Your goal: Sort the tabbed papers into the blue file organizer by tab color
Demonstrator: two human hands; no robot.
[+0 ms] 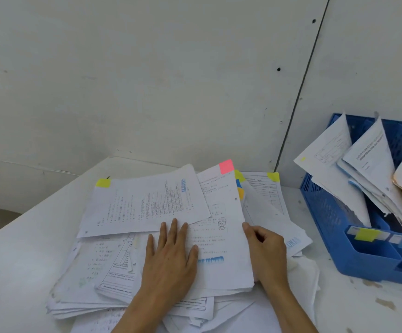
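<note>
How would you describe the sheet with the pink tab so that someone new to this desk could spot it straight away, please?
Start at the messy paper pile on the white table, left of the blue file organizer. The sheet with the pink tab lies on top, between the left hand and right hand. Its far corner has the only pink tab; neighbouring tabs are yellow.

This looks like a plain office or school back room used for paperwork. A white surface (22,255) carries a loose heap of printed worksheets (147,205) with coloured tabs, and a blue organizer (327,212) holds filed sheets beside it. Bare white wall panels (147,80), scuffed and screw-holed, stand behind.
</note>
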